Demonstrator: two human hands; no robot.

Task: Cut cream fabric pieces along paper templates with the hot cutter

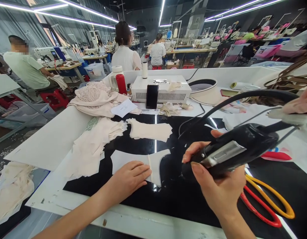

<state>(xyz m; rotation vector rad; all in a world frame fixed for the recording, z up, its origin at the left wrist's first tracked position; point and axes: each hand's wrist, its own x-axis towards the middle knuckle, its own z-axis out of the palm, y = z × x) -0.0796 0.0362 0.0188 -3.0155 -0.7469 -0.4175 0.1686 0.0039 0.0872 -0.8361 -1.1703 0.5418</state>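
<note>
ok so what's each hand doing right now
left: flat on the white piece, pressing, not gripping
right: closed around the black tool

Open lane on black board (173, 196) at center, between white piece (129, 158) and black tool (255, 136). Cable (233, 97) arches over right side. Loop handles (288, 208) block lower right, fabric pile (90, 149) left, phone (152, 96) and box (143, 87) upper center.

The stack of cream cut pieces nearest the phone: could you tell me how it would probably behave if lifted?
The stack would probably sag, since its thin, ruffled edges look like soft cloth. Its layers may slip apart, as their edges are uneven and no tie shows. It is likely light, being only a low pile.
</note>
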